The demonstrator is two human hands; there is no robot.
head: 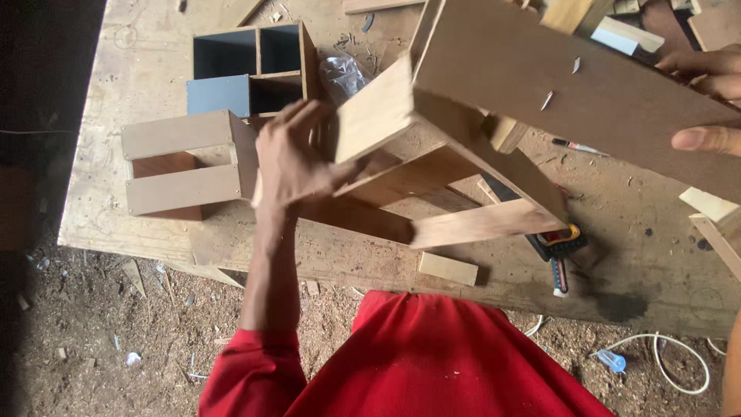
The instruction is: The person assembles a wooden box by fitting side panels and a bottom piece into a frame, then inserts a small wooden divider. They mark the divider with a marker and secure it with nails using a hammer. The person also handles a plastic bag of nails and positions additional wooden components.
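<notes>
So the left hand was clamped on the near end of a wooden box frame, held tilted up off the table. The right hand gripped its brown back panel at the far side. Just beyond the left hand sat a crumpled clear plastic bag, beside a dark cubby box.

Tilted, unfinished wooden box frame
</notes>
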